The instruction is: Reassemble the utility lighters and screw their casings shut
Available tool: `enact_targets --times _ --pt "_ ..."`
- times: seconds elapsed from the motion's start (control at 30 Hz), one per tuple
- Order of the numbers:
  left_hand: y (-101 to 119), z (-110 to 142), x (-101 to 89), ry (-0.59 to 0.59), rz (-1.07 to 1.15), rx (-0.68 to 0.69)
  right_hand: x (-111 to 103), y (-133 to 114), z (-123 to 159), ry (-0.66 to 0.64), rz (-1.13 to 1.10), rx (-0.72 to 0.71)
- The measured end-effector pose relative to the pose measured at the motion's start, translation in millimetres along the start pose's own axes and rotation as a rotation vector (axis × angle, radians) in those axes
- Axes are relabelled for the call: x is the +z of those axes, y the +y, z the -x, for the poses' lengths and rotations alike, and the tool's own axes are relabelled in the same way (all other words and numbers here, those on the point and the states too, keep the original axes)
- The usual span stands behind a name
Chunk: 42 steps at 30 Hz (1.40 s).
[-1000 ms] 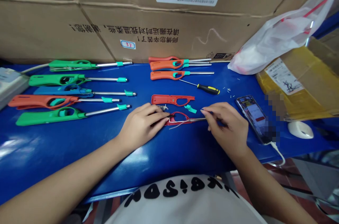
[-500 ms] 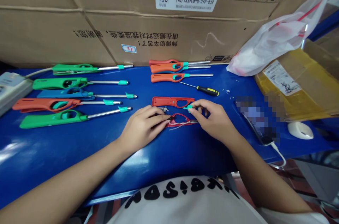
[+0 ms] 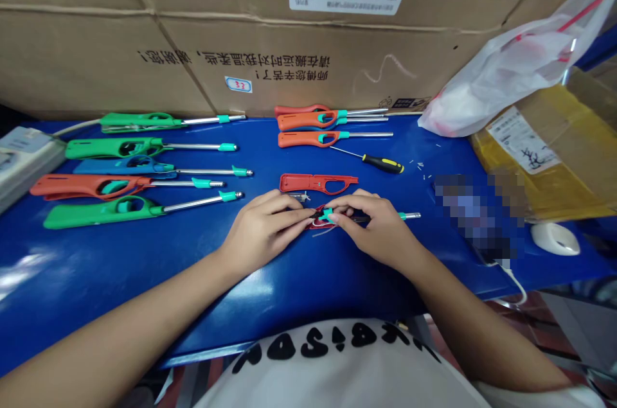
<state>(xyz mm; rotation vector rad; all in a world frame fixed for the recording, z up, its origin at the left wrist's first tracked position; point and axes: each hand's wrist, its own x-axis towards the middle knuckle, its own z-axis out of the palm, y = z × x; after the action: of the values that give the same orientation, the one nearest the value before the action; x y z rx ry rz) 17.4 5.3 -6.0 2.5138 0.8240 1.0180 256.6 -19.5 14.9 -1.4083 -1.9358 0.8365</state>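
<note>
My left hand (image 3: pixel 270 225) is closed, its fingertips pinching a small black part (image 3: pixel 315 216) at the left of an opened red lighter half (image 3: pixel 313 227). A teal trigger (image 3: pixel 328 215) is pinched between the thumb and fingers of my right hand (image 3: pixel 380 221), held over that half beside the black part. Thin pale wire (image 3: pixel 324 233) trails below. The lighter's metal tube (image 3: pixel 413 216) shows to the right of my right hand, which hides its middle. Just behind lies the other red casing half (image 3: pixel 296 183). A small metallic piece (image 3: pixel 301 197) lies by my left fingers.
Several long-necked lighters (image 3: pixel 116 148) lie in a group at left, with orange lighters (image 3: pixel 303 139) at the back. A screwdriver (image 3: pixel 383 164), small screws (image 3: pixel 420 167), a phone (image 3: pixel 463 215) and a white mouse (image 3: pixel 555 238) are on the right. A large carton (image 3: pixel 260 48) walls the back.
My right hand has picked up the teal trigger from the table and brought it left, over the opened lighter half. My left hand has stayed in place.
</note>
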Motion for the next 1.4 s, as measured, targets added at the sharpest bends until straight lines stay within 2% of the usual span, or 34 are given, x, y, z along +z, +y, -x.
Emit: enact_targets --times 0.2,0.43,0.67,1.1,1.4 --pt "0.8 -0.4 -0.2 0.009 0.002 -0.011 -0.7 3.3 -0.1 0.019 -0.008 0.014" --pt "1.2 -3.0 -0.5 0.020 0.048 0.016 3.9 1.5 0.6 0.000 0.043 -0.060" --pt "2.4 -4.5 -0.8 0.027 0.124 0.017 9.3 6.0 3.9 0.035 0.064 -0.148" --pt "2.3 -3.2 0.0 0.059 0.197 0.028 9.2 2.9 4.7 0.050 0.061 -0.213" --pt "1.4 -2.9 1.0 0.058 0.105 -0.044 6.9 -0.6 8.9 0.021 0.139 -0.221"
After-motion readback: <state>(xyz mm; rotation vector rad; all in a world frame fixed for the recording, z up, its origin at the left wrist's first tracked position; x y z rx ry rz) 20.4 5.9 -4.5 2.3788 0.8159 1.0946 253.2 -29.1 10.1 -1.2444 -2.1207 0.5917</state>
